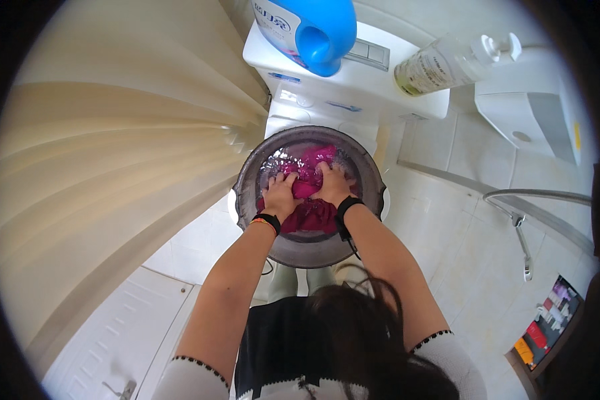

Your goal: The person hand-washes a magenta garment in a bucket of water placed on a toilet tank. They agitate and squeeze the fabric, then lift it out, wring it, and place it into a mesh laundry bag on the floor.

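Note:
A round grey basin (273,250) holds water and a wet magenta cloth (307,190), bunched up and partly under the surface. My left hand (280,197) is in the basin on the cloth's left side, its fingers curled onto the fabric. On the other side my right hand (335,185) grips the cloth too, thumb toward the left hand. A fold of fabric bulges up between the two hands. Some fingertips are hidden by cloth and water. Dark bands circle both wrists.
Beyond the basin, a blue jug (323,33) and a clear pump bottle (440,67) stand on a white toilet tank (360,87). A beige curtain (127,153) hangs at left. A shower hose and sprayer (525,250) are at right, above a shelf of small packages (547,320).

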`<act>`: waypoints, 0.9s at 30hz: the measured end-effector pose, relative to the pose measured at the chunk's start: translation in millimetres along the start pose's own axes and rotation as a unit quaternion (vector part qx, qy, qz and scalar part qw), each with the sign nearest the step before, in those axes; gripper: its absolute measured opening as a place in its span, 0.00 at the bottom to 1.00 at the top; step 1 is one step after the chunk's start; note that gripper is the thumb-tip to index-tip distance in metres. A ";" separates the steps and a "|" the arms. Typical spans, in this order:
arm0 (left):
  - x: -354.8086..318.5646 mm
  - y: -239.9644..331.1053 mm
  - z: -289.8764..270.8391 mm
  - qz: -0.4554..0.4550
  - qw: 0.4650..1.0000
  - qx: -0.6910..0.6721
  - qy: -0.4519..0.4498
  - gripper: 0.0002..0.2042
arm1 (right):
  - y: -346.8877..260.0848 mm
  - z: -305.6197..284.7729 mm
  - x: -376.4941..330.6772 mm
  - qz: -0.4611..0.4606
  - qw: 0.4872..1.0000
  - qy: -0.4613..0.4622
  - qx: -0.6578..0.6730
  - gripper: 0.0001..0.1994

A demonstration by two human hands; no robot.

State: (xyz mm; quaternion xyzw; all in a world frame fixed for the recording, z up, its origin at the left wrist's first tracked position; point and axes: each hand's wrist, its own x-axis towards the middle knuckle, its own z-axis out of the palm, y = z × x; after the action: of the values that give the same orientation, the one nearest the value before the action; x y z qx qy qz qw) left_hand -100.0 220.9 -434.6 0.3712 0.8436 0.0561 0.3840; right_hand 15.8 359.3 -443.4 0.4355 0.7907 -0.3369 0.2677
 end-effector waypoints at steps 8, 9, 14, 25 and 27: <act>-64.4 19.2 -56.6 0.093 0.982 -0.159 0.042 0.28 | 3.8 -34.7 -94.3 -0.152 0.976 0.140 0.073 0.28; -74.4 20.9 -61.8 0.107 0.978 -0.170 0.062 0.28 | 1.3 -39.5 -108.1 -0.153 0.975 0.147 0.070 0.27; -122.5 33.5 -67.3 0.119 0.953 -0.206 0.187 0.24 | -11.4 -39.5 -160.6 -0.186 0.947 0.254 0.068 0.24; -133.0 17.8 -43.5 0.044 0.976 -0.194 0.086 0.51 | 11.8 10.9 -158.9 -0.164 0.950 0.265 0.020 0.31; -131.2 17.3 -47.3 -0.015 0.990 -0.130 0.046 0.62 | 13.7 9.8 -156.1 -0.148 0.961 0.226 0.053 0.36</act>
State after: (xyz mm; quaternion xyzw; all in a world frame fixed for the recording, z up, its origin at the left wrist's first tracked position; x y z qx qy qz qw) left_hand -66.1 154.5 -315.5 0.3023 0.8513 0.1763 0.3910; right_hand 103.5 277.9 -341.8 0.3917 0.8672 -0.3073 0.0057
